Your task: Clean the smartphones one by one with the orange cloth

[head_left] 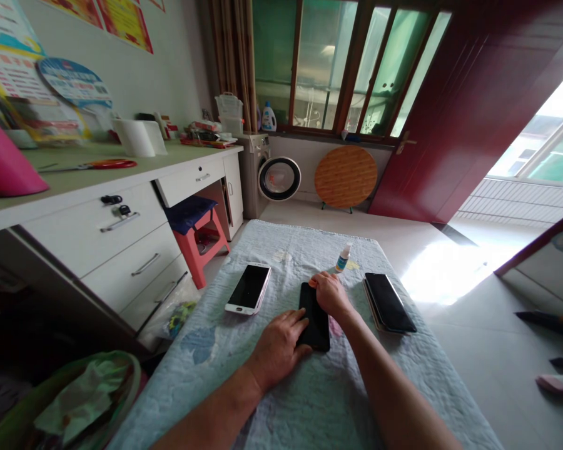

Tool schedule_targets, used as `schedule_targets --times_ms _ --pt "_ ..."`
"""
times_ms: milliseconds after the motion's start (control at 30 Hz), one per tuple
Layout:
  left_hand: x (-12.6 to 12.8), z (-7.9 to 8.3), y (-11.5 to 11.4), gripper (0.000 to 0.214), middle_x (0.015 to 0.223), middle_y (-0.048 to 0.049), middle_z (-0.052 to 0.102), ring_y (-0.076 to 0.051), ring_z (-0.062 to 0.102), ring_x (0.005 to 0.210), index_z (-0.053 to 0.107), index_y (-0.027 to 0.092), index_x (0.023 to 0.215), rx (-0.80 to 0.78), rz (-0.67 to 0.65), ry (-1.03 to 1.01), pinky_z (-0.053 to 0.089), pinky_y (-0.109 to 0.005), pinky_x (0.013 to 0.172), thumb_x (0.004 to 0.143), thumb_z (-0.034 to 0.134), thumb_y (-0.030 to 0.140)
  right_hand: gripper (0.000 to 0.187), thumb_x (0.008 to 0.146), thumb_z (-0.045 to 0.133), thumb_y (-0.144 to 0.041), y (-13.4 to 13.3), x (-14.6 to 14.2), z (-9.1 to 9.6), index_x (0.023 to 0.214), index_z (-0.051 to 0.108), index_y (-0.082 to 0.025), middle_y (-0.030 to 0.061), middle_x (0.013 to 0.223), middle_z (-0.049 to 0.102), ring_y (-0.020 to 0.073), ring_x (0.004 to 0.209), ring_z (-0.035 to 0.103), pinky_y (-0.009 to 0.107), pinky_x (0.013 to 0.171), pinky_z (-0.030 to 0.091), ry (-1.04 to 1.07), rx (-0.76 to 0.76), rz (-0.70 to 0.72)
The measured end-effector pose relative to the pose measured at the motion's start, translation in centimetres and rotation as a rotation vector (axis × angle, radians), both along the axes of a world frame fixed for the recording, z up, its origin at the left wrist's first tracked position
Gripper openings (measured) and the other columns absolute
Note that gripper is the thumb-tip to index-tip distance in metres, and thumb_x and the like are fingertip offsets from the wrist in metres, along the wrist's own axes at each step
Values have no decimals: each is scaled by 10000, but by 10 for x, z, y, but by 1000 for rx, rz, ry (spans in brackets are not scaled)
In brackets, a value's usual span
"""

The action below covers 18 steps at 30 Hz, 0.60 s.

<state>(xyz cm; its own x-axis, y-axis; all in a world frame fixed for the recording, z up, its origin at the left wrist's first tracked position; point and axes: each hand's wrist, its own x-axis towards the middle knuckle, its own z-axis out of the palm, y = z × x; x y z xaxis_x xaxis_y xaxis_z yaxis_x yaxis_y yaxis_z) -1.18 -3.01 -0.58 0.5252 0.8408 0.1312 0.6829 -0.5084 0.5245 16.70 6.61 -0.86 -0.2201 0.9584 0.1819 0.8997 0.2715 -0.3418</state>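
Note:
A black smartphone [315,322] lies flat on the cloth-covered table in front of me. My left hand [281,337] holds it at its left side, fingers on the edge and thumb near the bottom. At the phone's top end, my right hand [331,294] is closed around a small orange piece [313,283], pressed to the screen. Most of that piece is hidden by the fingers, so I cannot tell its kind. Just beyond my right hand stands a small spray bottle [342,259] with a white cap. A white smartphone [248,287] lies to the left, stacked dark phones [389,303] to the right.
A pale blue quilted cloth [281,244] covers the table. Left of it are a white desk [122,234] bearing scissors [107,164] and a paper roll [136,137], a red stool [197,244] and a green bin [134,375]. A washing machine [253,169] stands behind with its door open.

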Motion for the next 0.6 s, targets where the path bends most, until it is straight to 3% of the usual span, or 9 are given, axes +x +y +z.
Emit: schedule_targets --times_ms 267,600 --pt "0 -6 0 493 1345 -112 573 -285 543 1224 617 187 1241 2 37 -62 417 -418 1079 787 760 316 318 901 417 -63 -11 -4 3 872 705 -193 32 920 661 142 837 547 268 818 330 4 58 169" --pt "-1 -3 1 426 1214 -89 630 -291 571 1136 653 202 1162 46 4 -83 444 -429 1013 797 747 401 330 913 425 -92 -45 -3 20 862 725 -219 29 982 658 161 949 543 287 879 367 91 -47 436"
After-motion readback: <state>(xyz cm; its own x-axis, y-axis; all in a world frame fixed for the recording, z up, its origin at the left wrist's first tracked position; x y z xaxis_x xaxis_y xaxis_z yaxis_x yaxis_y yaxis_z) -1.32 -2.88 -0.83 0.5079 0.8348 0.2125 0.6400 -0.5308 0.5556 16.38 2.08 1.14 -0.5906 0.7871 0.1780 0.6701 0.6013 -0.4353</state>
